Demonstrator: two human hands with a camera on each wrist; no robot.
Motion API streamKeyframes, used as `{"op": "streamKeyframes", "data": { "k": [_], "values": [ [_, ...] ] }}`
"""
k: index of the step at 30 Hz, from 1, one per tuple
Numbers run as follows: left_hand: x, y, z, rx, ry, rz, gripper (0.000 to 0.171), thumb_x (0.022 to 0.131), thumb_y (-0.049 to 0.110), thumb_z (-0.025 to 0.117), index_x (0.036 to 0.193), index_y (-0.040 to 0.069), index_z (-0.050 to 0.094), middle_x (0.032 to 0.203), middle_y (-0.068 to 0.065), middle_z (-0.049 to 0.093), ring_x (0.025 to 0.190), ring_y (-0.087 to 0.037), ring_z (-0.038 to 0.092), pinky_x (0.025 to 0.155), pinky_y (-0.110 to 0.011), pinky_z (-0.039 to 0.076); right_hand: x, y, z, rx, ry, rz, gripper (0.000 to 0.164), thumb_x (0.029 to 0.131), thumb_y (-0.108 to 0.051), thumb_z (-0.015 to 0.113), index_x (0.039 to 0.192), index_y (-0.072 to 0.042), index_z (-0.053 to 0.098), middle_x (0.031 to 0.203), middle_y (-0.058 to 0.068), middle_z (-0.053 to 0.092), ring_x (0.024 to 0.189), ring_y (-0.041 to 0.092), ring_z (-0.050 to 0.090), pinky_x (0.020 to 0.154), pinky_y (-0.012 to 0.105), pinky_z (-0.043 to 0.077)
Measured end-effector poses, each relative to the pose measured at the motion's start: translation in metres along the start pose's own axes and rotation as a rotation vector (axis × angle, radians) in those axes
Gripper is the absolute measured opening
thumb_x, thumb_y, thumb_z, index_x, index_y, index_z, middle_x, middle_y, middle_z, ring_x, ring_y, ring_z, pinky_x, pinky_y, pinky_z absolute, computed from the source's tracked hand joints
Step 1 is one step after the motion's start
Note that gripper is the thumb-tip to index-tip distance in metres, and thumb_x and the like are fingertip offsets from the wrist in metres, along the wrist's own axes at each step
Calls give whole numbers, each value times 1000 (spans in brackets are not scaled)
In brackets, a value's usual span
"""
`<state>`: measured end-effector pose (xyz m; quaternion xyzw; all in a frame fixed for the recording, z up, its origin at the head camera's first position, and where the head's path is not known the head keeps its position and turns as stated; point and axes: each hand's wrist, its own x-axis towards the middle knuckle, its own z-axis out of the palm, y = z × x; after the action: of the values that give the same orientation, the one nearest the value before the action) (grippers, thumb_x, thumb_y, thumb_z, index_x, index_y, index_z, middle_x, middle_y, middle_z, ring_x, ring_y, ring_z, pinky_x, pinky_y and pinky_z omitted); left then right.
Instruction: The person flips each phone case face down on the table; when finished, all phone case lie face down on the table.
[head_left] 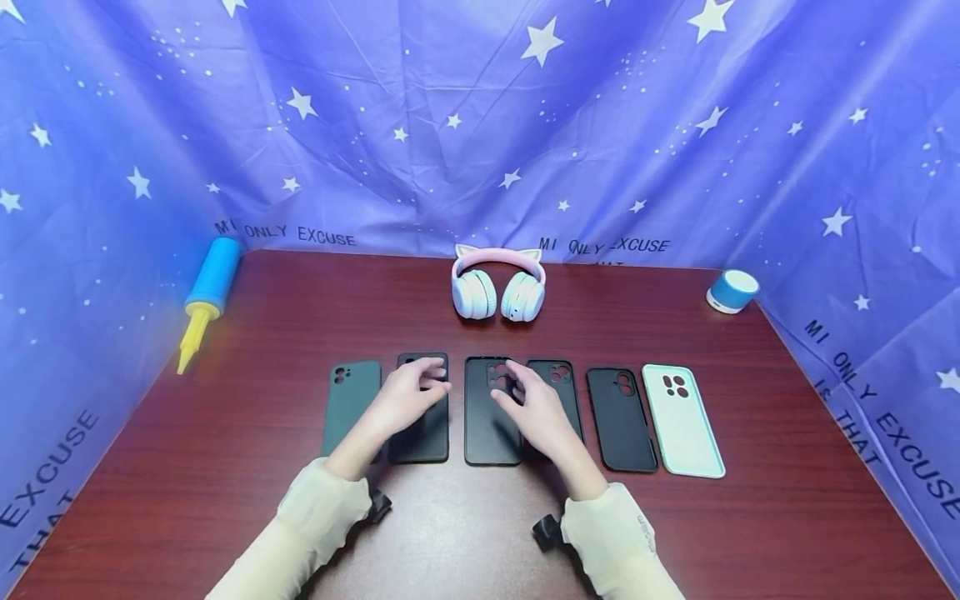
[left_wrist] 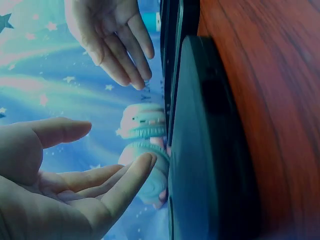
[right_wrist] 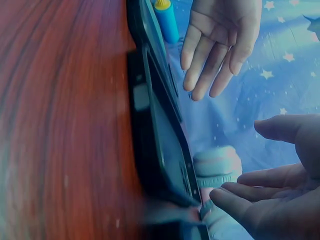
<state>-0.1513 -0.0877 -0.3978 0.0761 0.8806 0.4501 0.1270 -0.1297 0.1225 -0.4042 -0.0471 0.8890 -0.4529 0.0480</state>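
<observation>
Several phone cases lie in a row on the table. My left hand (head_left: 408, 396) is held over a black phone case (head_left: 420, 437), its fingers relaxed and apart from the case in the left wrist view. Left of it lies a dark green phone case (head_left: 351, 396), partly hidden by that hand. My right hand (head_left: 534, 407) hangs over the gap between a black case with a wide camera cutout (head_left: 487, 429) and another black case (head_left: 566, 400), covering part of both. Its fingers (right_wrist: 235, 202) hold nothing. Farther right are a black case (head_left: 621, 425) and a pale mint case (head_left: 684, 425).
White and pink cat-ear headphones (head_left: 498, 283) stand at the back middle of the brown table (head_left: 450, 542). A blue and yellow hand pump (head_left: 210, 287) lies at the left edge. At the back right sits a small blue and white cylinder (head_left: 732, 292). Star-printed cloth (head_left: 420, 100) surrounds the table.
</observation>
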Motion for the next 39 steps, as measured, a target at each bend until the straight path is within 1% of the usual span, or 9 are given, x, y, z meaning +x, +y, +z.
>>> {"op": "streamKeyframes", "data": {
  "k": [6,10,14,18,24,27,30,34,39],
  "values": [
    [8,6,13,-3,-85,-18,54,95,21,59,142,-1,44,132,-17,60,118,-30,61,95,-44,52,-2,11,-5,-26,-24,60,61,96,-23,60,147,1,37,146,23,45,123,33,58,100,41,50],
    [11,9,19,8,-130,-47,57,95,23,60,143,-2,43,134,-17,59,120,-30,60,97,-44,51,-3,13,-5,-58,-32,63,62,96,-24,61,147,2,37,145,23,47,122,32,59,99,42,51],
    [13,9,24,7,-146,-50,58,95,23,60,142,-5,43,135,-20,58,121,-31,59,98,-43,51,-3,13,-3,-79,-27,57,62,95,-25,61,146,2,38,145,22,48,120,31,61,99,44,51],
    [13,7,25,-6,-142,-41,59,95,22,60,143,-7,41,137,-22,55,122,-33,58,97,-44,52,-3,13,-1,-70,-33,63,62,96,-25,61,147,1,38,146,22,46,119,31,61,98,43,51],
    [12,8,27,-80,-104,-35,57,95,16,59,144,-6,40,142,-24,49,125,-34,56,99,-44,51,-3,14,0,-35,-31,73,62,96,-24,60,147,0,37,148,22,43,121,31,60,99,42,51],
    [12,8,28,-117,-92,-34,55,96,12,58,144,-6,39,141,-25,50,124,-35,56,97,-43,52,-3,15,0,-20,-22,74,61,95,-24,60,147,0,37,148,22,43,122,31,60,100,41,50],
    [13,7,29,-144,-77,-45,54,94,7,58,144,-5,40,138,-23,53,119,-32,60,93,-39,54,-2,15,1,-8,-18,73,61,96,-23,60,147,1,38,148,22,43,125,30,57,100,40,50],
    [15,5,30,-172,-54,-59,53,92,0,58,142,-5,43,131,-21,58,107,-26,65,84,-32,56,-2,16,2,1,-17,74,60,96,-23,60,147,1,38,148,21,44,129,29,54,102,39,49],
    [18,2,31,-225,-56,-72,54,92,-2,58,143,-5,42,126,-20,59,98,-20,65,77,-28,56,-2,16,3,21,-28,82,60,96,-23,59,147,-1,37,148,20,44,128,29,55,103,41,48]
  ]
}}
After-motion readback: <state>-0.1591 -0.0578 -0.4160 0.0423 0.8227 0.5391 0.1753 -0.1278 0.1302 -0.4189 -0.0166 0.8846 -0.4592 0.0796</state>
